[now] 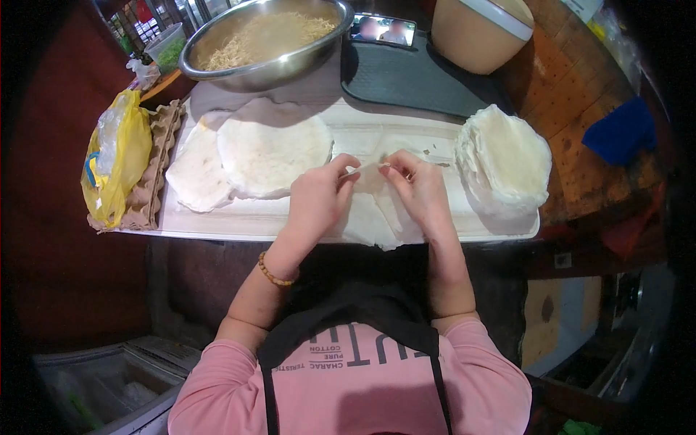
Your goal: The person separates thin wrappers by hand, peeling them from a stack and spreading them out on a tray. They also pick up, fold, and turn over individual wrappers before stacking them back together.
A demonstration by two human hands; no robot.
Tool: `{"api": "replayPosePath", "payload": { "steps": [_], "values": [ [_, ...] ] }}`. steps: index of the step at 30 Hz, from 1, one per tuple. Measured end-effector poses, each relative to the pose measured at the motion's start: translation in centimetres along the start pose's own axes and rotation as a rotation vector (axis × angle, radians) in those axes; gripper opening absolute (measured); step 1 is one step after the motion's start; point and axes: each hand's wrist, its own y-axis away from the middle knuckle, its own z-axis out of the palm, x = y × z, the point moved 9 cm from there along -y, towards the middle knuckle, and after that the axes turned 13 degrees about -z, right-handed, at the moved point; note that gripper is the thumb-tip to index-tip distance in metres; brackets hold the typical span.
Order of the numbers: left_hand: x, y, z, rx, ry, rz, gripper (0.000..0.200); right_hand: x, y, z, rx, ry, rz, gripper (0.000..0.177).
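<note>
Between my two hands hangs a thin, pale wrapper sheet, its lower edge reaching the front rim of the white board. My left hand pinches its upper edge on one side. Opposite, my right hand pinches the same sheet, fingertips close to the left ones. Left of my left hand lie round white flat wrappers, overlapping one another. A thicker stack of wrappers sits to the right of my right hand.
A steel bowl of shredded light-brown food stands at the back left. Behind my hands is a dark tray with a phone and a tan container. An egg carton with a yellow bag borders the left edge.
</note>
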Motion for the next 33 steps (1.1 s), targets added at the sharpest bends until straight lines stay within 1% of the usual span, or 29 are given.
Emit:
{"api": "replayPosePath", "payload": {
  "steps": [2, 3, 5, 9, 11, 12, 14, 15, 17, 18, 20, 21, 23, 27, 29, 30, 32, 33],
  "values": [
    [-0.6, -0.2, -0.4, 0.001, -0.032, -0.081, 0.015, 0.5, 0.1, -0.5, 0.051, -0.026, 0.012, 0.013],
    [-0.8, -0.3, -0.5, 0.001, -0.033, -0.081, 0.015, 0.8, 0.1, -0.4, 0.051, -0.027, 0.012, 0.013],
    [-1.2, -0.3, -1.1, 0.061, -0.052, -0.067, 0.017, 1.0, 0.2, -1.1, 0.136, 0.024, -0.007, 0.012],
    [-1.7, -0.5, -1.3, 0.065, -0.044, -0.099, 0.019, 1.1, 0.4, -1.6, 0.143, 0.127, 0.014, 0.012],
    [-1.2, -0.3, -1.1, 0.002, -0.051, -0.129, 0.021, 0.6, 0.3, -1.4, 0.123, 0.184, -0.023, 0.011],
    [-1.5, -0.2, -0.9, 0.002, -0.05, -0.129, 0.021, 0.6, 0.1, -1.4, 0.124, 0.185, -0.024, 0.011],
    [-1.2, 0.2, -0.1, -0.054, 0.114, -0.017, 0.019, -2.0, -0.5, -1.5, 0.17, 0.251, -0.29, 0.01],
    [-0.8, 0.4, -0.2, -0.056, 0.114, -0.016, 0.019, -2.1, -0.7, -1.4, 0.172, 0.251, -0.289, 0.01],
    [0.4, 0.8, -0.1, -0.106, 0.068, 0.009, 0.026, -1.7, -1.3, 0.8, -0.063, 0.212, -0.21, 0.011],
    [0.5, 0.8, -0.1, -0.104, 0.066, 0.011, 0.026, -2.0, -1.3, 1.1, -0.061, 0.212, -0.213, 0.011],
    [2.3, 1.3, -1.9, 0.139, -0.075, 0.232, 0.036, -3.9, -0.9, 1.4, -0.01, 0.163, -0.358, 0.01],
    [2.2, 1.3, -1.9, 0.141, -0.076, 0.231, 0.036, -4.3, -0.8, 1.5, -0.011, 0.161, -0.36, 0.01],
    [-0.2, 0.6, -0.3, -0.105, 0.081, -0.005, 0.045, -5.5, -0.5, 2.0, -0.066, 0.096, -0.436, 0.012],
    [-1.1, 0.5, -0.3, -0.123, 0.107, -0.017, 0.041, -4.5, -0.6, 0.8, -0.004, 0.083, -0.381, 0.011],
    [-1.5, 0.0, -1.0, -0.089, 0.041, -0.09, 0.039, -3.1, -0.7, -0.4, 0.05, 0.152, -0.261, 0.012],
    [-1.7, -0.2, -1.0, -0.088, 0.042, -0.09, 0.039, -3.0, -0.7, -0.8, 0.05, 0.152, -0.262, 0.012],
    [-2.2, -0.5, -1.8, -0.007, 0.167, -0.104, 0.036, -2.2, -0.8, -2.1, 0.121, 0.139, -0.165, 0.01],
    [-2.1, -0.5, -2.0, -0.006, 0.168, -0.103, 0.036, -2.1, -0.8, -2.1, 0.122, 0.14, -0.166, 0.01]
  ]
}}
